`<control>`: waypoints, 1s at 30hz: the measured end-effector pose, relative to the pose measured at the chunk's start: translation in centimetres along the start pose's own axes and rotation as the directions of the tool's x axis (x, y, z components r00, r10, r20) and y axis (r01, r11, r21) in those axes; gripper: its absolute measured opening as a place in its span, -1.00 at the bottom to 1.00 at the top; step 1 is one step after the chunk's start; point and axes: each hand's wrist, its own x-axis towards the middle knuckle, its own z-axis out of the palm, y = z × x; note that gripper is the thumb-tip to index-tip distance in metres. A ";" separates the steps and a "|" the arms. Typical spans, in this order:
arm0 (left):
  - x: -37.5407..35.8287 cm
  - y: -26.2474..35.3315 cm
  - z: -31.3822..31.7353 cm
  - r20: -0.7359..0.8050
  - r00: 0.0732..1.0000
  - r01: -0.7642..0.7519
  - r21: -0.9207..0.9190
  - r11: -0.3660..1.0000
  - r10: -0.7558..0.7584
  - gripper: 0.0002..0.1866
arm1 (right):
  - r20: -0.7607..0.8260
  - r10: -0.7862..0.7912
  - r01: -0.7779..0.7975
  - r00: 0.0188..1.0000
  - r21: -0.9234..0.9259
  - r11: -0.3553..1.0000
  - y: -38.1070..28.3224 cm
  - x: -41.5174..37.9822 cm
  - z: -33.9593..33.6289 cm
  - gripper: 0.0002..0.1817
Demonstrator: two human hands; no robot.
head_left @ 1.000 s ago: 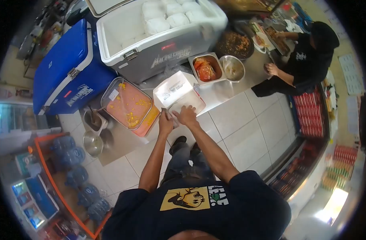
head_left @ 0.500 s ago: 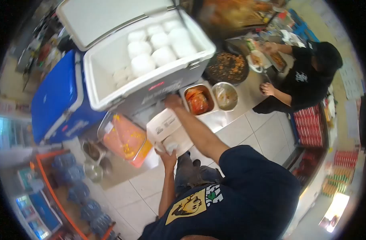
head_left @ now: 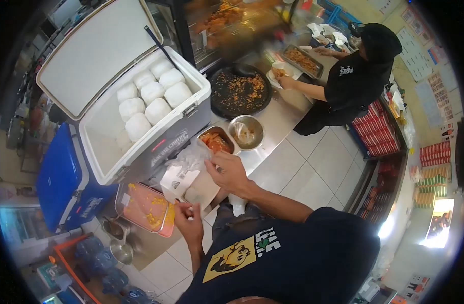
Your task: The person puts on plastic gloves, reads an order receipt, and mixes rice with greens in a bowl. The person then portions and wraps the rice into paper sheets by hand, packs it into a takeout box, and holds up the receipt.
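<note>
An open paper takeaway box [head_left: 207, 188] rests at the counter's front edge, with a small pale round lump [head_left: 192, 195] inside. My left hand [head_left: 189, 223] is at its near side, fingers curled together; what they pinch, if anything, is too small to make out. Above the box's right side, my right hand [head_left: 228, 173] has thumb and fingers closed on thin clear plastic [head_left: 203, 152] beside a crumpled heap of clear plastic [head_left: 185, 159]. Just beyond are a metal pan of red-orange food [head_left: 216, 142] and a metal bowl [head_left: 246, 133].
An open cooler [head_left: 140, 159] holds several white wrapped bundles [head_left: 156, 109]. Left are a blue cooler [head_left: 64, 177] and a tub with yellow bits [head_left: 146, 205]. A black pan [head_left: 240, 91] stands farther right, near a co-worker [head_left: 351, 81] handling food.
My right hand has come back from beside the cooler toward the box, now with clear plastic. My left hand has shifted off its grip on the box's edge. The view has turned.
</note>
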 end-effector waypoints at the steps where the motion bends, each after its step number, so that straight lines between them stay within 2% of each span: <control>1: -0.4 2.1 1.4 0.104 0.990 -0.093 -0.064 0.994 0.100 -0.66 | 0.002 -0.001 0.001 1.000 -0.004 1.000 -0.1 -0.6 -1.6 -0.71; 2: -0.8 6.0 3.6 0.200 0.973 -0.088 -0.136 0.987 0.115 -0.56 | 0.019 0.076 -0.075 0.997 -0.038 0.996 -0.4 -1.3 -3.1 -0.76; 3: -1.1 7.7 5.9 0.301 0.951 0.003 -0.235 0.972 0.070 -0.45 | 0.032 0.153 -0.151 0.988 -0.072 0.986 -0.5 -2.2 -4.6 -0.79; 4: -1.0 8.5 8.2 0.297 0.933 -0.152 -0.186 0.971 0.203 -0.40 | 0.033 0.153 -0.150 0.988 -0.076 0.986 -0.4 -3.3 -5.9 -0.79; 5: -0.7 8.9 10.4 0.296 0.893 -0.310 -0.138 0.941 0.337 -0.35 | 0.080 0.244 -0.244 0.967 -0.004 0.970 -0.3 -4.3 -7.2 -0.79; 6: -0.3 9.2 12.0 0.291 0.891 -0.319 -0.143 0.937 0.348 -0.35 | 0.128 0.325 -0.335 0.937 0.065 0.940 -0.2 -5.2 -8.5 -0.78; 7: 0.2 9.4 13.4 0.305 0.825 -0.484 -0.051 0.874 0.475 -0.38 | 0.137 0.309 -0.310 0.941 -0.010 0.951 0.8 -6.4 -9.6 -0.74; 8: 0.2 9.7 14.4 0.332 0.739 -0.632 0.039 0.774 0.587 -0.41 | 0.129 0.301 -0.302 0.945 -0.009 0.953 2.2 -7.3 -10.6 -0.74; 9: -0.7 10.8 14.9 0.514 0.765 -0.390 -0.110 0.914 0.388 -0.44 | 0.092 0.335 -0.343 0.938 0.085 0.936 2.8 -7.5 -11.9 -0.73; 10: -1.2 10.6 16.0 0.511 0.763 -0.398 -0.110 0.911 0.395 -0.44 | 0.063 0.371 -0.376 0.927 0.181 0.909 3.2 -7.7 -13.1 -0.71; 11: -1.3 9.9 17.3 0.566 0.713 -0.420 -0.130 0.898 0.415 -0.43 | 0.036 0.397 -0.389 0.917 0.291 0.874 3.4 -7.9 -14.6 -0.71; 12: -1.5 9.8 18.3 0.613 0.661 -0.441 -0.150 0.885 0.433 -0.42 | 0.038 0.382 -0.376 0.923 0.295 0.879 4.2 -8.1 -15.9 -0.71; 13: -1.9 10.4 18.8 0.544 0.651 -0.509 -0.204 0.836 0.529 -0.46 | 0.074 0.495 -0.484 0.866 0.374 0.791 5.2 -8.5 -16.9 -0.72; 14: -2.3 11.0 19.2 0.534 0.653 -0.522 -0.197 0.830 0.537 -0.46 | 0.121 0.596 -0.580 0.794 0.445 0.682 5.8 -8.8 -17.6 -0.73; 15: -2.6 11.8 19.6 0.551 0.681 -0.449 -0.204 0.870 0.481 -0.50 | 0.047 0.655 -0.574 0.754 0.533 0.622 5.2 -8.7 -18.3 -0.79; 16: -2.9 12.3 20.1 0.569 0.704 -0.374 -0.212 0.903 0.425 -0.54 | 0.047 0.639 -0.559 0.768 0.535 0.633 6.0 -9.0 -18.3 -0.79; 17: -2.8 11.2 21.1 0.529 0.690 -0.455 -0.214 0.864 0.494 -0.66 | -0.176 0.554 -0.465 0.814 0.375 0.802 7.5 -9.6 -18.0 -0.81; 18: -2.6 11.1 21.6 0.516 0.692 -0.466 -0.216 0.858 0.505 -0.66 | -0.372 0.408 -0.371 0.834 0.171 0.913 7.8 -9.5 -18.2 -0.83; 19: -2.4 11.0 22.0 0.530 0.655 -0.549 -0.157 0.821 0.539 -0.69 | -0.456 0.309 -0.253 0.834 0.181 0.950 7.9 -9.4 -18.0 -0.87; 20: -2.3 10.9 22.3 0.549 0.616 -0.625 -0.097 0.774 0.566 -0.72 | -0.457 0.299 -0.241 0.838 0.182 0.953 8.0 -9.1 -17.8 -0.87; 21: -2.6 11.7 22.4 0.543 0.615 -0.632 -0.095 0.770 0.572 -0.72 | -0.482 0.354 -0.252 0.802 0.264 0.931 7.7 -8.9 -17.5 -0.90; 22: -3.1 12.9 22.6 0.465 0.647 -0.632 -0.117 0.766 0.605 -0.75 | -0.500 0.410 -0.258 0.763 0.346 0.902 7.6 -8.7 -17.4 -0.91; 23: -3.3 13.7 22.8 0.382 0.674 -0.634 -0.138 0.760 0.632 -0.78 | -0.502 0.404 -0.248 0.765 0.348 0.904 7.5 -8.6 -17.3 -0.91; 25: -3.1 14.3 23.2 0.327 0.680 -0.661 -0.114 0.742 0.656 -0.79 | -0.415 0.447 -0.351 0.793 0.288 0.891 7.4 -8.5 -17.2 -0.93; 26: -2.9 14.5 23.2 0.275 0.687 -0.678 -0.091 0.729 0.673 -0.81 | -0.417 0.440 -0.342 0.795 0.292 0.893 7.1 -8.6 -17.5 -0.93; 27: -2.6 14.6 23.3 0.267 0.683 -0.685 -0.089 0.723 0.680 -0.81 | -0.264 0.359 -0.336 0.895 0.127 0.933 6.5 -8.7 -18.1 -0.95; 28: -2.2 14.5 23.3 0.320 0.643 -0.712 -0.085 0.697 0.695 -0.80 | -0.086 0.289 -0.293 0.953 -0.038 0.955 6.2 -8.8 -18.5 -0.95; 29: -2.0 14.3 23.1 0.375 0.603 -0.735 -0.081 0.673 0.704 -0.79 | -0.054 0.233 -0.235 0.971 -0.026 0.972 6.5 -8.9 -18.3 -0.87; 30: -1.6 14.1 22.8 0.371 0.604 -0.737 -0.078 0.672 0.705 -0.79 | -0.052 0.228 -0.230 0.972 -0.024 0.973 7.2 -9.3 -18.1 -0.87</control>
